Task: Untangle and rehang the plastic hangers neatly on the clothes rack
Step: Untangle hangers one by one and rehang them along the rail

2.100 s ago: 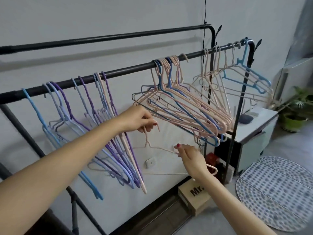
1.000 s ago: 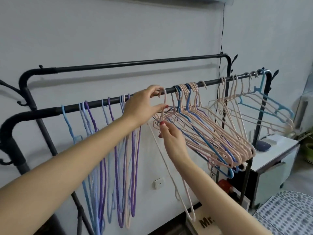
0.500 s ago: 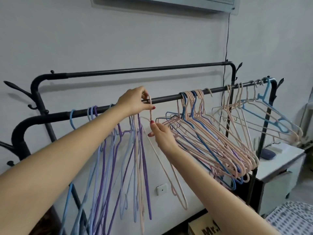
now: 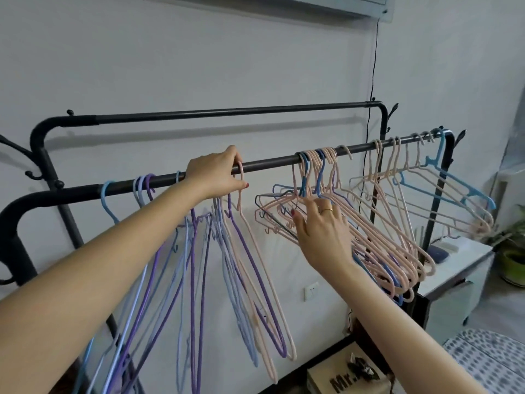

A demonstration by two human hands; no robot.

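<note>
A black clothes rack has a front rail (image 4: 272,162) and a higher back rail (image 4: 227,112). My left hand (image 4: 217,173) pinches the hook of a pink hanger (image 4: 264,260) that hangs on the front rail, at the right end of a row of purple, blue and pink hangers (image 4: 193,251). My right hand (image 4: 321,231) has its fingers spread against a tangled bunch of pink and blue hangers (image 4: 369,231) in the middle of the rail. A looser group of pink hangers with a blue one (image 4: 443,194) hangs at the right end.
A white cabinet (image 4: 466,268) stands below the right end of the rack, with a potted plant (image 4: 514,260) beside it. A cardboard box (image 4: 346,376) sits on the floor under the rail, a patterned mat (image 4: 488,362) at the lower right. A black cable (image 4: 374,66) runs down the wall.
The pink hanger's hook went onto the front rail under my left hand. My right hand let go of that hanger and moved right to the tangled bunch.
</note>
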